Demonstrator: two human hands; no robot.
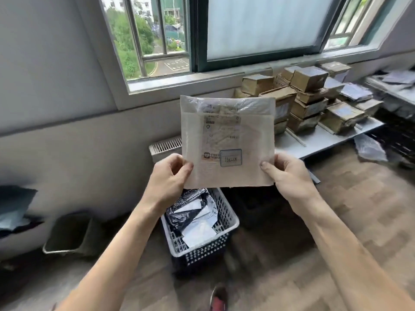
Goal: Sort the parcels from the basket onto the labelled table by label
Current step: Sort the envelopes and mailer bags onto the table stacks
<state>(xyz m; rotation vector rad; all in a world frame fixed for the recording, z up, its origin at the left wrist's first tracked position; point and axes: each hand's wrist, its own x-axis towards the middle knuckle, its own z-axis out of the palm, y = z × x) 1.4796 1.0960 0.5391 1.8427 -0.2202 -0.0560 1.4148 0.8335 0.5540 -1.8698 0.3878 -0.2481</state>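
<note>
A flat white padded parcel (228,140) is held upright at chest height, its shipping label and a blue-framed sticker facing me. My left hand (170,176) pinches its lower left corner, and my right hand (289,173) pinches its lower right corner. Below it on the floor stands a white and dark plastic basket (226,223) holding a black bag parcel and white envelopes. The white table (314,142) lies behind and to the right, stacked with brown cardboard boxes (307,99).
A grey bin (71,234) stands on the floor at the left by the wall. A radiator (165,147) sits under the window. Grey bag parcels (357,92) lie on the table's far end, and one lies on the floor (369,149). My shoe (219,298) is at the bottom.
</note>
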